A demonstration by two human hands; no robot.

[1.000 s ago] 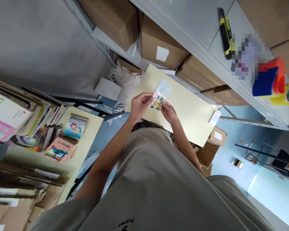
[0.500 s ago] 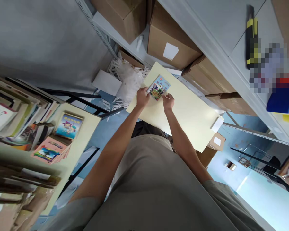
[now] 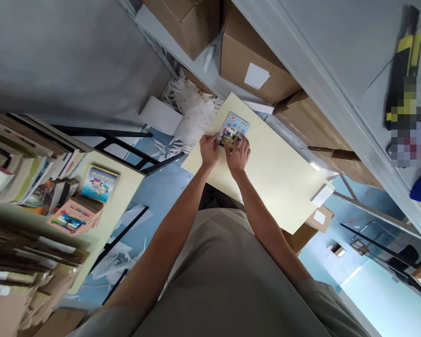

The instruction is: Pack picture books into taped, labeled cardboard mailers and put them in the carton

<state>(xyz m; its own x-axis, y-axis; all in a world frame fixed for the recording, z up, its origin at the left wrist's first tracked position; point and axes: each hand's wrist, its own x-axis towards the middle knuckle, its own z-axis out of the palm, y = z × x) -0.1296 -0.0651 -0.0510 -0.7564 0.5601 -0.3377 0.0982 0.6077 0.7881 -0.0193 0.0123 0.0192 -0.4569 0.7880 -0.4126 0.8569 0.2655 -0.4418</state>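
A small colourful picture booklet [image 3: 234,129] lies flat near the far corner of a pale yellow table [image 3: 273,173]. My left hand [image 3: 209,149] pinches its near left edge. My right hand [image 3: 237,153] rests on its lower part, fingers spread and pressing it onto the table. Both arms reach forward over my grey shirt.
Cardboard boxes [image 3: 256,65] fill grey metal shelving behind the table, with a yellow-black utility knife [image 3: 403,65] on the upper shelf. White paper strips [image 3: 192,112] lie heaped at the table's far end. Stacked books [image 3: 73,206] sit on a second table at left. The floor is blue.
The booklet was held up in the air by both hands, then came down flat onto the table. My right hand moved from its edge onto its cover.
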